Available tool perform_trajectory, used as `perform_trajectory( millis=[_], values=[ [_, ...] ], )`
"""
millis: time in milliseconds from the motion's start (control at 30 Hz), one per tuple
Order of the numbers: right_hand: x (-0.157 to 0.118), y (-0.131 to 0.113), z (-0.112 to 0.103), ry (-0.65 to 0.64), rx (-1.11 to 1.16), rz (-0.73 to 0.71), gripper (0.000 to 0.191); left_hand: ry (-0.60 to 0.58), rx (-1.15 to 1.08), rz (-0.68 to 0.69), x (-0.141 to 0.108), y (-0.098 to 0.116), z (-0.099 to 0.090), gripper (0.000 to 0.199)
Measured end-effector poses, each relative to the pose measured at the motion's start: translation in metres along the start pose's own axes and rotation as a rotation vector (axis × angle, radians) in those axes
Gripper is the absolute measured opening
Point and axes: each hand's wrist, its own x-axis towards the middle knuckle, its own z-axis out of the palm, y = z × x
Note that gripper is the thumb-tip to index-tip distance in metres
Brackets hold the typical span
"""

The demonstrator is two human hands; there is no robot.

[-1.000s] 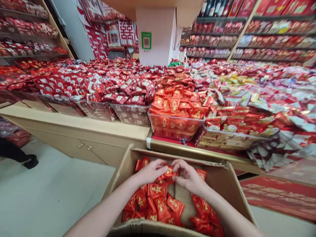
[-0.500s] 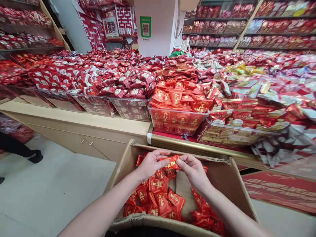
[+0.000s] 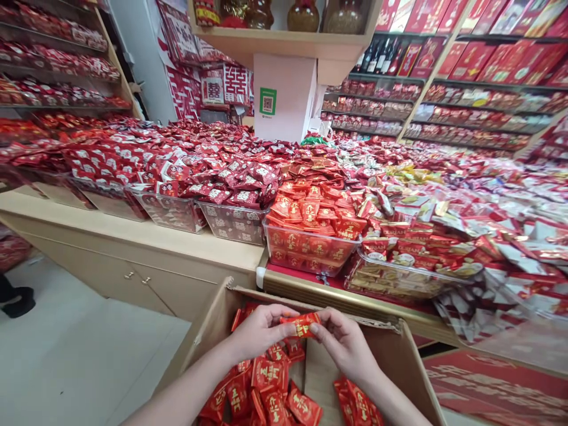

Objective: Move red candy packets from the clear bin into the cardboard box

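Left fingers [image 3: 282,331] and right fingers [image 3: 323,336] still pinching red packet [image 3: 300,325] over box [image 3: 390,346], jars [image 3: 303,16] now visible above, filled tubs [image 3: 313,251] on table [image 3: 133,229], pale floor [image 3: 102,355]

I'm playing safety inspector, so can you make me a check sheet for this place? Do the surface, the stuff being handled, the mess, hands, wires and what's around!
Surface: open cardboard box, its top edge rough, beside a wooden counter
Job's things: one red packet held over the box; more loose packets inside it
Clutter: packets heaped above the rim of the clear tub
Hands: left hand and right hand pinch opposite ends of the held packet
Cables: nothing seen
Surroundings: stocked shelves, a green sign, someone's foot at far left
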Motion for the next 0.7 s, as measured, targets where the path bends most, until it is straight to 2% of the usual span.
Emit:
perform_trajectory(
  millis=[133, 233, 300, 367, 433, 500, 633, 700],
  values=[
    [0.002, -0.016, -0.018, 0.083, -0.052, -0.090, 0.016, 0.183, 0.243, 0.173, 0.000, 0.043, -0.011, 0.033],
    [0.005, -0.036, -0.036, 0.181, -0.158, -0.204, 0.012, 0.311, 0.593, 0.486, 0.008, 0.087, -0.020, 0.026],
    [0.009, -0.056, -0.051, 0.244, -0.300, -0.314, 0.010, 0.308, 0.837, 0.663, 0.019, 0.114, -0.023, 0.026],
    [0.016, -0.081, -0.068, 0.344, -0.446, -0.428, 0.011, 0.270, 1.102, 0.741, 0.034, 0.135, -0.024, 0.026],
    [0.028, -0.106, -0.085, 0.478, -0.556, -0.512, 0.013, 0.219, 1.305, 0.742, 0.049, 0.148, -0.021, 0.025],
    [0.042, -0.126, -0.100, 0.561, -0.617, -0.536, 0.014, 0.186, 1.419, 0.702, 0.063, 0.155, -0.015, 0.027],
    [0.070, -0.147, -0.115, 0.555, -0.609, -0.539, 0.019, 0.163, 1.469, 0.480, 0.081, 0.166, -0.005, 0.031],
    [0.078, -0.150, -0.117, 0.527, -0.587, -0.552, 0.019, 0.094, 1.467, 0.383, 0.087, 0.174, -0.002, 0.027]
  ],
)
